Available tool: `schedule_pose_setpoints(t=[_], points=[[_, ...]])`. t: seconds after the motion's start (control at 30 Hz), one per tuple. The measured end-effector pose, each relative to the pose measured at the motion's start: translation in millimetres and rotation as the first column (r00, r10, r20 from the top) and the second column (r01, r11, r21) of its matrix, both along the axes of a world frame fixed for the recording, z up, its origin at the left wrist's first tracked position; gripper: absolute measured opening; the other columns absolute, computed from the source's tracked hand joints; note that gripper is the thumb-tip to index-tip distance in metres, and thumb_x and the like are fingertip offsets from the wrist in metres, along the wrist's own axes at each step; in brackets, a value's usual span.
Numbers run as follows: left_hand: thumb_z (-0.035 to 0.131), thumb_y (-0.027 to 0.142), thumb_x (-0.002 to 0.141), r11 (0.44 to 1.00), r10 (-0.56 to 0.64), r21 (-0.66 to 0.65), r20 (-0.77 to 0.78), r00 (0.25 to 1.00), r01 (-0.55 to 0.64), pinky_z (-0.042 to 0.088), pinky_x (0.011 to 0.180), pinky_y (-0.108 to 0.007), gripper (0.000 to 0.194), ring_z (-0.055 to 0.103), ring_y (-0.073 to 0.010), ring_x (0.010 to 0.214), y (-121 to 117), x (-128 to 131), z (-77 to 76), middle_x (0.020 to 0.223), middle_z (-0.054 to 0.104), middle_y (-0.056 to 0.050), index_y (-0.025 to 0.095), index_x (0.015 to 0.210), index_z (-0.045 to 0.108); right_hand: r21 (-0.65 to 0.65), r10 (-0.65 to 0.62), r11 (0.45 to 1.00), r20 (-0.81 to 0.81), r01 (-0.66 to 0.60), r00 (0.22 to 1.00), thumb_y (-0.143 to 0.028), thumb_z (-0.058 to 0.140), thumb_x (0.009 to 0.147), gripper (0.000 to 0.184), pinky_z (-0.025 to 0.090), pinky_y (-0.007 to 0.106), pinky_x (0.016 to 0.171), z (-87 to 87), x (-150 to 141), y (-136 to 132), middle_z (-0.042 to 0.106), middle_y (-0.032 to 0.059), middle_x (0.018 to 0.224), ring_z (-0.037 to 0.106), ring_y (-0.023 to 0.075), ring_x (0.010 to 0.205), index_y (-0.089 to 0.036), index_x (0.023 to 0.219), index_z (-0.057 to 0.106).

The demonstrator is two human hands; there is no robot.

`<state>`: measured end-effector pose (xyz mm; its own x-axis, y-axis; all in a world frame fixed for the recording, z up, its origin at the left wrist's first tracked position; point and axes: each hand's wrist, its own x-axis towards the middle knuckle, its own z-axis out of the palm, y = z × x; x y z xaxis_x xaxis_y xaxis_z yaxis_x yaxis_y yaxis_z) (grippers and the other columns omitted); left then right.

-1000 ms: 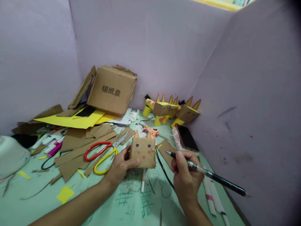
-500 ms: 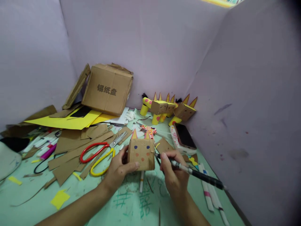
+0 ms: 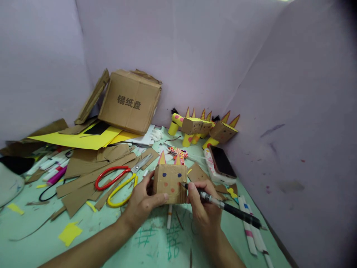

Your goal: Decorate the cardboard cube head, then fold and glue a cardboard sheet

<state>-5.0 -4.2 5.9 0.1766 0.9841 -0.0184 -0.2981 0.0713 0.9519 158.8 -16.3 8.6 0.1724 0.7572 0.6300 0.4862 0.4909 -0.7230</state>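
A small cardboard animal head (image 3: pixel 172 180) with pointed yellow ears, two dark blue eyes and reddish dots faces me near the middle of the table. My left hand (image 3: pixel 147 193) is closed on its left side, thumb across the lower front. Between the fingers of my right hand (image 3: pixel 205 199) is a black pen (image 3: pixel 234 211), whose tip meets the right part of the face near a reddish dot. Left of the head lie scissors (image 3: pixel 122 182) with one red and one yellow handle, blades spread. Below the head, a white marker (image 3: pixel 169 216) is partly hidden.
Several cardboard animals (image 3: pixel 195 126) stand by the back wall, near a cardboard box (image 3: pixel 131 100) and yellow sheets (image 3: pixel 75 138). Cardboard strips (image 3: pixel 92 171) and markers lie at left. A phone (image 3: pixel 222 162) rests at right, with white markers (image 3: pixel 251 230) along the edge.
The pen tip has moved from the right edge of the cardboard head onto its front, by a reddish dot. The left hand keeps its hold, and the camera view has shifted slightly.
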Motion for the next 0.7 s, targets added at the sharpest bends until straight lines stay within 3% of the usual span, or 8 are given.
schedule_pose_setpoints(t=[0.27,0.7], points=[[0.074,0.025,0.060,1.000,-0.005,0.006,-0.005,1.000,0.005,0.050,0.087,-0.040,0.072,0.060,-0.0323,0.105,-0.7,-0.2,-0.7,0.112,0.066,-0.011,0.013,0.125,0.045,0.032,-0.102,0.994,0.045,0.101,0.994,-0.028,0.054,0.086,0.020,0.039,0.021,0.042,1.4,-0.2,-0.1,0.052,-0.0050,0.049,0.049,0.0102,0.041,-0.019,0.068,0.054],[0.075,0.025,0.060,1.000,-0.005,0.002,0.009,1.000,0.005,0.051,0.085,-0.040,0.071,0.061,-0.0326,0.105,1.5,-0.7,-4.1,0.110,0.067,-0.011,0.014,0.123,0.045,0.053,-0.009,0.999,0.011,0.008,1.000,-0.023,0.054,0.086,0.018,0.040,0.020,0.044,5.2,-3.2,-9.2,0.051,-0.0055,0.051,0.049,0.0094,0.044,-0.020,0.069,0.054]])
